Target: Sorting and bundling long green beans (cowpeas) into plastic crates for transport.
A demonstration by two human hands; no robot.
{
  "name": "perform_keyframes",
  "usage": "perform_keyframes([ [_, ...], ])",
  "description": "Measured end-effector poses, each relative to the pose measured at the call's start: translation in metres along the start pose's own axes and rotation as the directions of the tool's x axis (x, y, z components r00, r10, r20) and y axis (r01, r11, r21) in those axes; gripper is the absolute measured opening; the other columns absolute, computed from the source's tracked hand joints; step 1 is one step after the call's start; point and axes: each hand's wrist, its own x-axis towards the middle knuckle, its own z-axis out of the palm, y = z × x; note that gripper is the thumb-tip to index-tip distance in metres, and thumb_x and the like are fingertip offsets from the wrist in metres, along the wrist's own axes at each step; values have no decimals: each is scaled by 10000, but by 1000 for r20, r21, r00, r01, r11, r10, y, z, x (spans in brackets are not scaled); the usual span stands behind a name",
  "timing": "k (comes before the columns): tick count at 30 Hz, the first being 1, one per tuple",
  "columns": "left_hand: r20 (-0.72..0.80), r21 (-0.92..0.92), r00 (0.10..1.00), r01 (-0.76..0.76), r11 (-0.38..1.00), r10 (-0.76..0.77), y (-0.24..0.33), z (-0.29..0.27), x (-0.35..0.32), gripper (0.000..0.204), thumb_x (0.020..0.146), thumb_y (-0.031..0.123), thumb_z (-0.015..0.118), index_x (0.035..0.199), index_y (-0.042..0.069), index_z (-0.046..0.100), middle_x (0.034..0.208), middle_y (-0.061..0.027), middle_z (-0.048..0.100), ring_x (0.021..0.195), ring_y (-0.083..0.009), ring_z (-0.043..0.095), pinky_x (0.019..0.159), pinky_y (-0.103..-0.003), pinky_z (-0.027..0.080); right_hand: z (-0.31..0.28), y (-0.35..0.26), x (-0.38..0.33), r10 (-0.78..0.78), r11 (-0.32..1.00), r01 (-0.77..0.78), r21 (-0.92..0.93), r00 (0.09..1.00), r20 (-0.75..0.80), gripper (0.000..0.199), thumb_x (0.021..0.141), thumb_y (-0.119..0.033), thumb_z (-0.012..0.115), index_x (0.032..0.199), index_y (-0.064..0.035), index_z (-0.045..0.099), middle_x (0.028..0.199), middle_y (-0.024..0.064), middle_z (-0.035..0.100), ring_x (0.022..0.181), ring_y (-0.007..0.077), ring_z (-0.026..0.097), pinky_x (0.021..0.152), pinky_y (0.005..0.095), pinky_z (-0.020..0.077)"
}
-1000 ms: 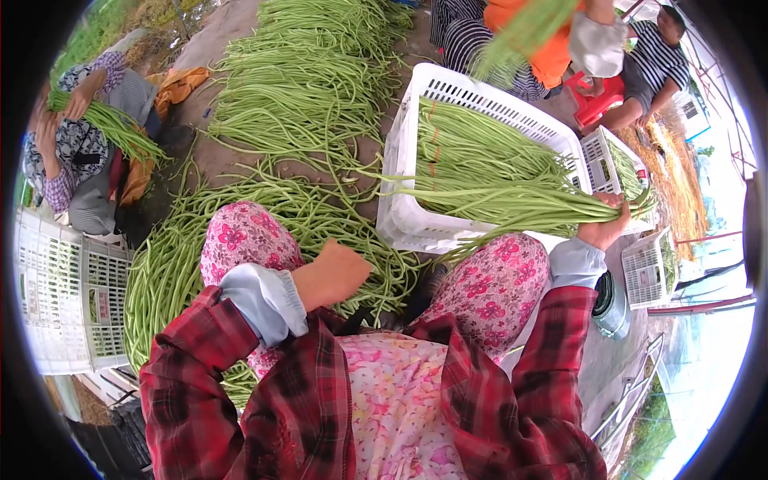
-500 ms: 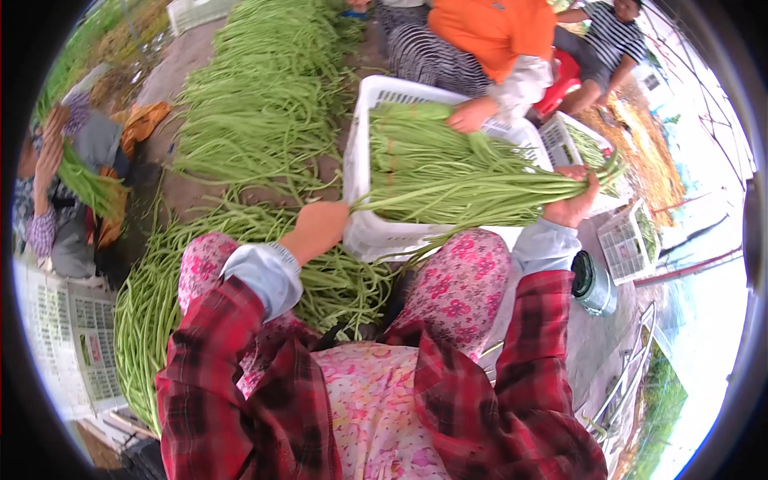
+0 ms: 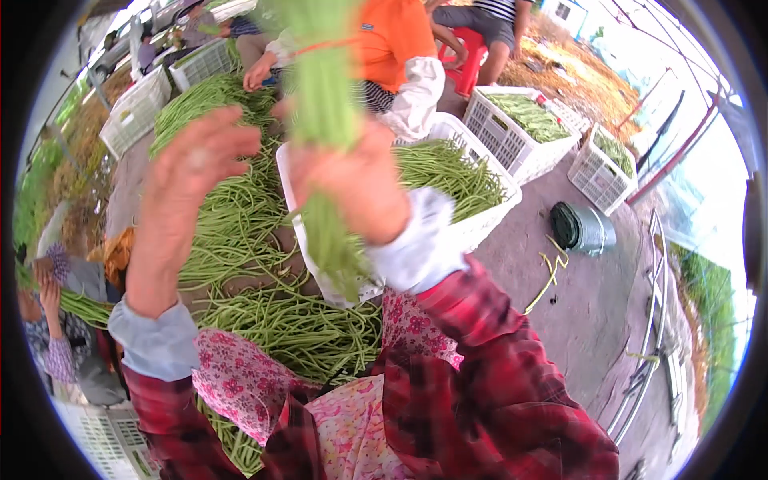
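Observation:
Raised before me, my right hand (image 3: 356,180) is closed around a bundle of long green beans (image 3: 324,104) held upright, blurred by motion. A thin orange band (image 3: 328,46) crosses the bundle's upper part. My left hand (image 3: 196,156) is lifted to the left of the bundle, fingers apart and curved, with nothing visible in it. Behind and below my right hand stands a white plastic crate (image 3: 510,197) with beans (image 3: 452,172) lying in it. Loose long beans (image 3: 300,336) are heaped on the ground by my knees.
A person in an orange top (image 3: 392,48) sits across the crate. Another person's hands (image 3: 50,292) hold beans at far left. More bean-filled crates (image 3: 512,156) stand at right, near a dark green roll (image 3: 584,228) and metal rods (image 3: 652,336). A bean pile (image 3: 232,232) stretches away.
My right hand has brought the beans up and leftward from over the crate, now upright. My left hand has left the beans' ends and risen to the left. The view has shifted right.

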Motion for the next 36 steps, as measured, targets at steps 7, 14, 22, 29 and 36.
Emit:
perform_keyframes([
  [7,-163,-283,972,116,952,-167,37,38,-13,333,865,249,594,1070,-2,520,769,-58,539,716,-176,552,671,-308,491,61,41,-30,215,977,-209,-50,960,179,436,724,-48,721,1097,-37,495,823,10,590,733,79,561,627,242,482],
  [14,-51,-426,992,83,901,-116,58,9,15,246,907,150,544,1095,-5,512,837,-63,551,730,-164,541,652,-262,485,39,71,-68,465,876,-458,-148,725,508,499,747,-119,762,1154,-36,485,938,74,639,810,147,619,711,329,525],
  [22,-167,-569,980,-4,822,-110,50,-24,55,167,850,167,642,929,57,544,737,-90,596,665,-219,599,592,-355,543,30,83,-91,477,570,-776,271,581,659,573,666,-246,818,1108,-11,539,1058,188,584,1066,288,567,830,429,496],
  [29,-54,-605,999,-40,795,9,39,-44,63,191,880,159,599,905,11,481,786,-78,521,674,-169,520,595,-273,477,36,81,-104,495,447,-828,338,544,677,547,669,-281,800,1045,6,523,919,234,625,792,305,632,702,395,519],
  [36,-206,-637,974,-63,769,-91,33,-67,54,205,862,185,611,924,20,508,775,-79,534,687,-192,534,617,-321,492,40,65,-105,521,439,-852,285,500,692,508,685,-200,794,1053,-3,505,722,112,589,605,187,582,537,306,479],
])
